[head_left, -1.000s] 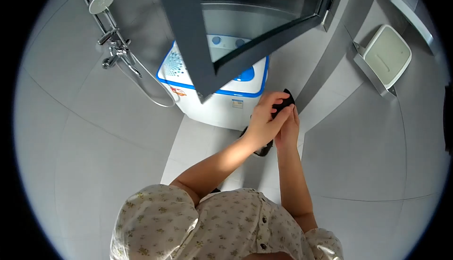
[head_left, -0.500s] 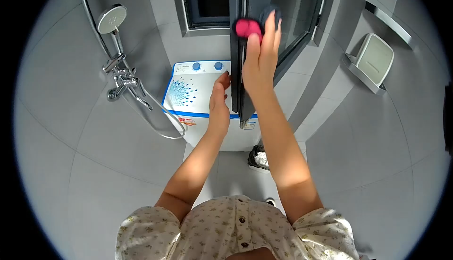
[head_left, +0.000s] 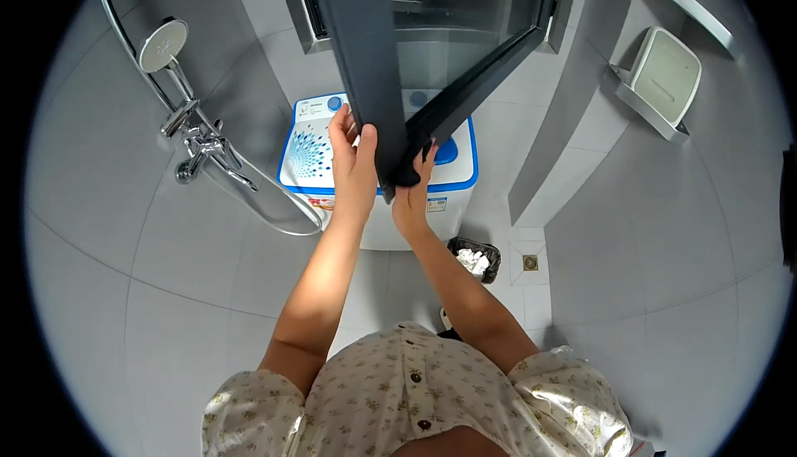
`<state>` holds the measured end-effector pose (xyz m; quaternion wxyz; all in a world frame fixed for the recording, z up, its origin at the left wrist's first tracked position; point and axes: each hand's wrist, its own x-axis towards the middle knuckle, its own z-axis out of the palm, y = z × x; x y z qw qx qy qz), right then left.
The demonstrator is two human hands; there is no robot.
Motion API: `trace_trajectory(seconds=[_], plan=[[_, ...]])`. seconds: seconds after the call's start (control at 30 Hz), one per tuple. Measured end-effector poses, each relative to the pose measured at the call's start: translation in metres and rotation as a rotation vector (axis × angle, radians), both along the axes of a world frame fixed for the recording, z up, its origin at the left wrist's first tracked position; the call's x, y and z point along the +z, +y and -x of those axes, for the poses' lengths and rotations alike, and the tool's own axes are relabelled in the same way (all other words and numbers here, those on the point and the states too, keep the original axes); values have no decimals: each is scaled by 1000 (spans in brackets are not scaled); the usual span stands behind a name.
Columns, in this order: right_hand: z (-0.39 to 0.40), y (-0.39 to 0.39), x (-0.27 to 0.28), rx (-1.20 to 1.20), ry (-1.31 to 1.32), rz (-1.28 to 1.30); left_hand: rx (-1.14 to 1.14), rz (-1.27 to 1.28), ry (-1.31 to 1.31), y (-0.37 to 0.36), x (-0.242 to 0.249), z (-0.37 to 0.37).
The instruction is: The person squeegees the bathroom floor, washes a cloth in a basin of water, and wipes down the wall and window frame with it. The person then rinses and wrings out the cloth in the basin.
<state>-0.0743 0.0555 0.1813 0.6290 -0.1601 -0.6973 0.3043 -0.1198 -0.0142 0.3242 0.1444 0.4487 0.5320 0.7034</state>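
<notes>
A dark grey window sash (head_left: 365, 67) with a glass pane (head_left: 465, 50) stands swung open in front of me. My left hand (head_left: 355, 166) grips its free vertical edge near the bottom, thumb on the near face and fingers curled round the far side. At the lower corner, my right hand (head_left: 415, 195) presses a soft black pad (head_left: 405, 173) against the bottom frame. The pad looks like cloth or sponge; most of it is hidden by the hand and sash, and its pink side is out of sight.
Below the sash stands a white-and-blue washing machine (head_left: 309, 154). A shower head (head_left: 164, 46) with mixer tap (head_left: 203, 146) and hose is on the left wall. On the right are a soap-dish shelf (head_left: 664, 75), a lined waste bin (head_left: 491, 262) and a floor drain (head_left: 530, 263).
My right hand has moved down from high on the sash to its bottom corner with the pad. My left hand has taken hold of the sash edge, and the sash has turned, its broad face now showing.
</notes>
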Motion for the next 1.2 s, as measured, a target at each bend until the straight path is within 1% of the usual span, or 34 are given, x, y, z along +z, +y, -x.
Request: trace_trajectory(seconds=[0.03,0.07,0.1,0.13,0.2,0.27,0.37,0.5,0.57,0.6,0.63,0.67,0.7,0.77,0.83,0.87,0.93,0.97,1.0,1.07,1.13,1.2], plan=[[7,9,0,34,111,126,35,-52,-3,5,-4,-1],[11,20,0,-26,119,164,70,-106,-7,11,-7,-1],[13,29,7,-85,127,203,110,-81,9,15,-8,0],[18,37,14,-78,132,208,116,-78,15,18,-8,3],[33,44,30,-187,114,600,268,-38,52,25,-9,8],[39,47,45,-183,103,618,319,-25,38,30,-9,11],[43,50,57,-162,57,730,381,-9,-20,37,-2,11],[55,75,48,-168,40,683,447,-4,-97,46,-7,25],[54,101,53,-213,3,726,467,-13,-131,48,-7,29],[58,125,42,-239,-16,716,487,-14,-134,48,-7,33],[48,134,59,-205,65,712,463,-13,-116,49,-8,37],[50,154,55,-234,122,685,438,-12,-98,49,-8,40],[49,178,51,-224,111,731,456,-13,-102,51,-9,38],[47,214,53,-218,99,772,624,-46,-73,60,-10,28],[37,250,61,-269,67,869,794,-59,34,70,-32,47],[32,271,61,-285,73,858,857,-53,66,74,-36,53],[29,315,56,-352,10,890,781,-124,5,80,-28,53],[28,336,54,-421,-6,864,780,-154,-16,85,-26,51],[24,355,54,-423,0,854,782,-184,-37,90,-23,51],[12,396,54,-452,11,864,870,-163,-63,97,-28,56],[-1,442,51,-470,46,863,921,-235,-36,105,-30,59],[-11,498,41,-551,-59,876,902,-257,-18,111,-27,54]])
